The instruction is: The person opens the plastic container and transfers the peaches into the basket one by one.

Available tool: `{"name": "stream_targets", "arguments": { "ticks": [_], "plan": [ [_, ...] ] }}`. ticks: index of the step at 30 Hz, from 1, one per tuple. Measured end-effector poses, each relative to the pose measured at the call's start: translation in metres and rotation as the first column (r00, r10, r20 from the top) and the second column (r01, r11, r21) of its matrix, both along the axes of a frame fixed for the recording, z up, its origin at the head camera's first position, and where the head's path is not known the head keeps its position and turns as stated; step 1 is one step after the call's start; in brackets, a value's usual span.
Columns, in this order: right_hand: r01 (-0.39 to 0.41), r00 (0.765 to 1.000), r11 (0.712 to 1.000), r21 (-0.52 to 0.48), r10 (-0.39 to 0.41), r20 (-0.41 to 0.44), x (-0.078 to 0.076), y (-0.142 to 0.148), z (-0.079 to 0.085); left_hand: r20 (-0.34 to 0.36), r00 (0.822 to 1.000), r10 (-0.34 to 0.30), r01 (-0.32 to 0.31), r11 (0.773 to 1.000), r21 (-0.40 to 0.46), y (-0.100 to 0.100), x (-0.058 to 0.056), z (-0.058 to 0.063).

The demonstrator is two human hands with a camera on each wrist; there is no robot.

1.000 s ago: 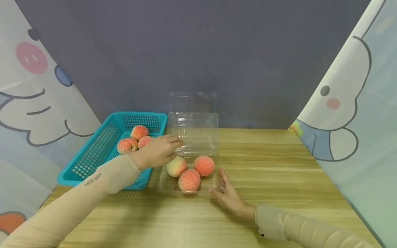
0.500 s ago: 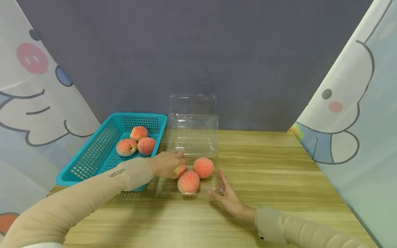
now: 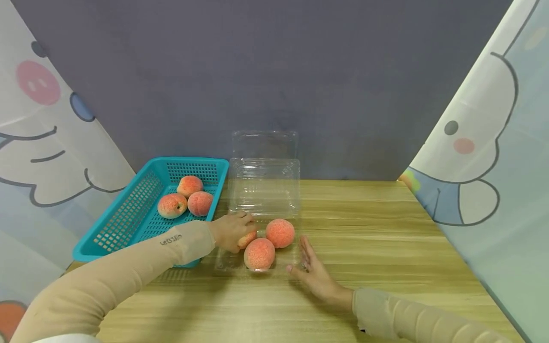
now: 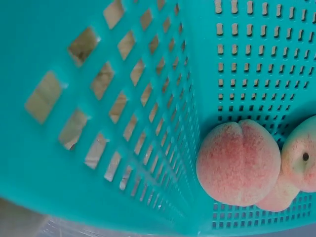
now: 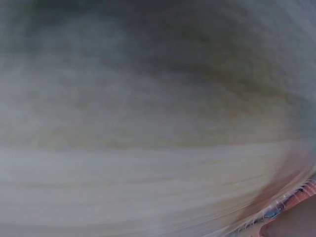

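Observation:
A hinged clear plastic container (image 3: 223, 262) lies with its lid (image 3: 264, 186) raised at the back. My left hand (image 3: 231, 232) reaches into its left side and grips a peach (image 3: 247, 239), whose pale-and-red side shows beyond the fingers. Two more peaches share the container, a front one (image 3: 259, 254) and a right one (image 3: 280, 233). At the container's front right corner, my right hand (image 3: 317, 276) rests with fingers extended along the side and the thumb by the front edge. The right wrist view is mostly blurred table, with a bit of finger (image 5: 294, 219) low at the right.
Left of the container stands a turquoise basket (image 3: 107, 216) holding three peaches (image 4: 239, 163) toward its back; my left forearm crosses over its front right rim. A grey wall (image 3: 274, 71) rises behind the wooden table (image 3: 364, 228), with printed cloths (image 3: 480, 143) at both sides.
My left hand has come down from above the container's left side onto the peach there, uncovering a peach in the basket. My right hand has stayed at the corner.

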State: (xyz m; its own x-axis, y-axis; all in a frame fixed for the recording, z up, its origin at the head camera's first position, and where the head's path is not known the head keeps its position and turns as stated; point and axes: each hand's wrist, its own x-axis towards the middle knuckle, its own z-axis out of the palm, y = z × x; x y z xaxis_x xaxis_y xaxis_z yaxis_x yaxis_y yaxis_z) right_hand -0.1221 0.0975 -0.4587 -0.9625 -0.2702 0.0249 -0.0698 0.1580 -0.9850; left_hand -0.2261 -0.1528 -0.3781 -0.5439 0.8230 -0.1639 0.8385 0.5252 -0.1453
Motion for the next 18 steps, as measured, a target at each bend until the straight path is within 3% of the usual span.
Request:
{"name": "stream_targets", "arguments": {
  "ticks": [9, 18],
  "plan": [
    [0.012, 1.000, 1.000, -0.001, -0.012, -0.017, 0.0003, -0.0015, -0.0019, 0.007, 1.000, 0.011, -0.010, 0.997, -0.074, 0.0045, -0.0019, -0.0030],
    [0.018, 1.000, 1.000, 0.000, -0.018, -0.008, 0.0009, -0.0018, -0.0007, -0.048, 0.997, -0.056, 0.049, 0.990, -0.134, 0.0079, -0.0026, -0.0080]
  ]
}}
